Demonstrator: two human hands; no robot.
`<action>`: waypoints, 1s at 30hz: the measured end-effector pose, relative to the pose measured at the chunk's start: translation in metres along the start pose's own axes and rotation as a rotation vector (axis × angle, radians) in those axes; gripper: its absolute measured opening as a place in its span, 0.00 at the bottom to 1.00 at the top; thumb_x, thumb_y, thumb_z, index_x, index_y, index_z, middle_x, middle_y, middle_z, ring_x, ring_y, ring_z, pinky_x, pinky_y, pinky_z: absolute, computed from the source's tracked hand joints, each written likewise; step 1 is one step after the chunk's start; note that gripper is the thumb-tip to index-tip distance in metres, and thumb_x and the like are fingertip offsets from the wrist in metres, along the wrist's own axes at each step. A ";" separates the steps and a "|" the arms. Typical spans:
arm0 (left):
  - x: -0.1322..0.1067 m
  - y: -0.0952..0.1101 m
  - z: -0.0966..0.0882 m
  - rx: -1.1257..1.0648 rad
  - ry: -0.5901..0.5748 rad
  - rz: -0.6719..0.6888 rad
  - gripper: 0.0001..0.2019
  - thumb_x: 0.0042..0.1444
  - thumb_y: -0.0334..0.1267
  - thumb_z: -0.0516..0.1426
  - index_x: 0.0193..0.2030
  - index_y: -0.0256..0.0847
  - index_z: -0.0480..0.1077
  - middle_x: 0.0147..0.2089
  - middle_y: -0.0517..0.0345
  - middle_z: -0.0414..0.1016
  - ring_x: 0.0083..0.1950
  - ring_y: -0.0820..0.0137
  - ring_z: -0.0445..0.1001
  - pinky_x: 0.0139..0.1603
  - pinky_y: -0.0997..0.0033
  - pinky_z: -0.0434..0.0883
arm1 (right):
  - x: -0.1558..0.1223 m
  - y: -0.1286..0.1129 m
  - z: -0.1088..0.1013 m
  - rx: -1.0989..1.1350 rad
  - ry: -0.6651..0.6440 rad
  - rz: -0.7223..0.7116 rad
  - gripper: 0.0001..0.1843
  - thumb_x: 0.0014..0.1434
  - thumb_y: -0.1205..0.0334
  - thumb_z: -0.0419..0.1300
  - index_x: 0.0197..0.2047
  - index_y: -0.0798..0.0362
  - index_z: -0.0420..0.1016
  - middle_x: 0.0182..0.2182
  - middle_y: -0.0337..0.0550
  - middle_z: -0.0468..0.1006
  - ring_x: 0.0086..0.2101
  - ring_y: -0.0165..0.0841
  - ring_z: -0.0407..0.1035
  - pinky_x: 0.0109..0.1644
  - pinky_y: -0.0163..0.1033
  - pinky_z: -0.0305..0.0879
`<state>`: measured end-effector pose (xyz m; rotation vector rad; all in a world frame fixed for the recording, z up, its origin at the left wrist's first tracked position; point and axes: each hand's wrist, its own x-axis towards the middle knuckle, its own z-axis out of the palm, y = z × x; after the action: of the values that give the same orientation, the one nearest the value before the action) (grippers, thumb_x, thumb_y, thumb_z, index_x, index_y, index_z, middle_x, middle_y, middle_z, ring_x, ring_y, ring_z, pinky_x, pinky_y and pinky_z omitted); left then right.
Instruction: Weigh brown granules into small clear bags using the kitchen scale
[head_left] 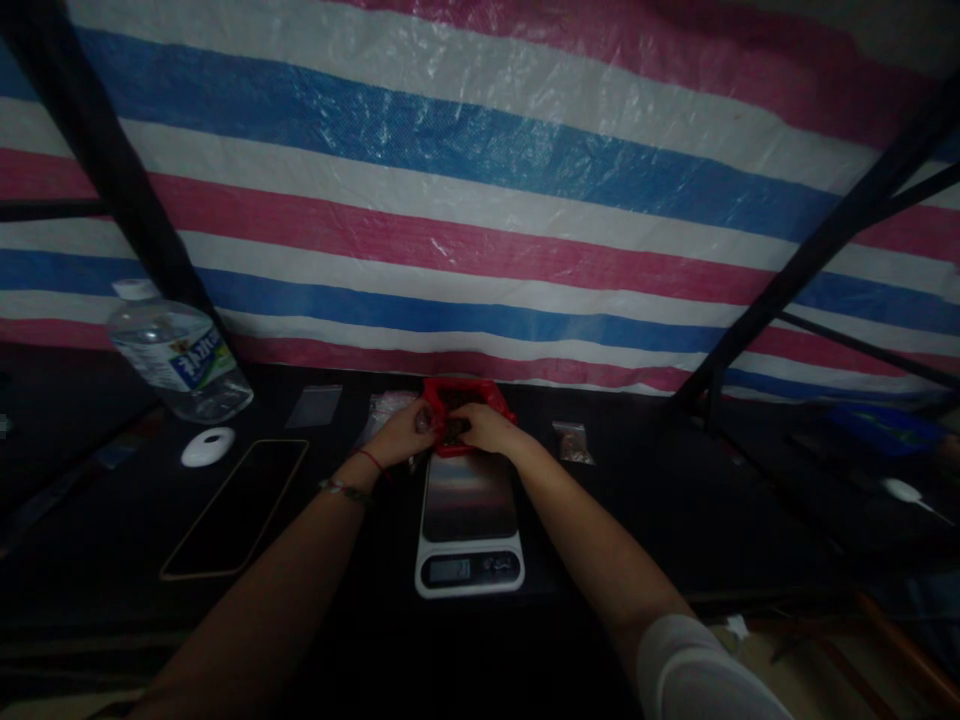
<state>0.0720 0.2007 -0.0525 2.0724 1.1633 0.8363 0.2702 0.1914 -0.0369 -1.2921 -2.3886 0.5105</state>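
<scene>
A red container, perhaps a bag or lined box, stands at the far end of a white kitchen scale and holds dark, loose bits. My right hand reaches into it, fingers bent down among the bits; what they pinch is hidden. At the container's left side, my left hand is closed on what looks like a small clear plastic bag. More clear zip bags lie just behind that hand. The scale's display is lit, its digits too dim to read surely.
On the black table, a filled zip bag lies to the right. Leftward are a flat clear bag, a phone, a white mouse-shaped case and a large plastic bottle. Striped sheeting hangs behind.
</scene>
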 end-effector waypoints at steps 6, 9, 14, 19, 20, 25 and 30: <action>0.006 -0.008 0.009 -0.016 0.131 -0.041 0.14 0.45 0.42 0.57 0.39 0.40 0.67 0.40 0.56 0.74 0.42 0.65 0.73 0.44 0.66 0.69 | -0.001 0.006 0.003 0.208 0.007 0.093 0.23 0.44 0.76 0.60 0.46 0.55 0.75 0.41 0.44 0.79 0.38 0.33 0.73 0.42 0.35 0.68; 0.007 -0.009 0.015 -0.015 0.188 -0.069 0.14 0.46 0.44 0.57 0.39 0.40 0.67 0.40 0.56 0.75 0.41 0.65 0.73 0.44 0.66 0.69 | -0.001 0.008 0.005 0.259 0.013 0.102 0.24 0.45 0.75 0.62 0.48 0.55 0.74 0.41 0.44 0.79 0.38 0.33 0.73 0.43 0.36 0.68; 0.005 -0.002 0.015 0.038 0.200 -0.094 0.16 0.45 0.47 0.59 0.39 0.41 0.69 0.38 0.56 0.76 0.38 0.65 0.74 0.39 0.68 0.69 | -0.001 0.014 0.007 0.275 0.026 0.072 0.22 0.46 0.73 0.63 0.47 0.56 0.74 0.41 0.45 0.79 0.39 0.35 0.73 0.46 0.38 0.69; 0.004 0.003 0.010 0.020 0.192 -0.075 0.17 0.46 0.47 0.59 0.40 0.41 0.70 0.39 0.55 0.76 0.39 0.64 0.74 0.40 0.67 0.70 | -0.002 0.021 0.008 0.398 0.011 0.051 0.22 0.46 0.72 0.63 0.47 0.53 0.73 0.41 0.42 0.79 0.40 0.34 0.74 0.47 0.39 0.69; 0.005 0.003 0.010 0.016 0.195 -0.075 0.16 0.46 0.48 0.59 0.39 0.41 0.70 0.39 0.55 0.77 0.38 0.64 0.74 0.40 0.67 0.70 | -0.003 0.022 0.008 0.434 0.013 0.053 0.23 0.46 0.72 0.64 0.47 0.53 0.72 0.42 0.42 0.78 0.40 0.33 0.74 0.47 0.39 0.69; 0.005 -0.001 0.008 0.017 0.230 -0.102 0.15 0.49 0.48 0.57 0.38 0.40 0.69 0.37 0.56 0.76 0.37 0.66 0.75 0.38 0.68 0.69 | -0.006 0.023 0.005 0.636 0.035 0.053 0.23 0.47 0.71 0.64 0.48 0.55 0.69 0.42 0.45 0.77 0.42 0.33 0.73 0.48 0.40 0.69; 0.006 -0.004 0.007 0.021 0.302 -0.113 0.16 0.48 0.49 0.58 0.38 0.40 0.68 0.36 0.56 0.75 0.36 0.66 0.74 0.37 0.68 0.69 | -0.011 0.018 -0.002 0.555 0.183 0.103 0.21 0.47 0.70 0.65 0.46 0.56 0.70 0.43 0.46 0.76 0.42 0.32 0.72 0.50 0.41 0.67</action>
<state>0.0777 0.2064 -0.0587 1.9211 1.4382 1.1126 0.2894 0.1921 -0.0459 -1.1461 -1.8493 0.9580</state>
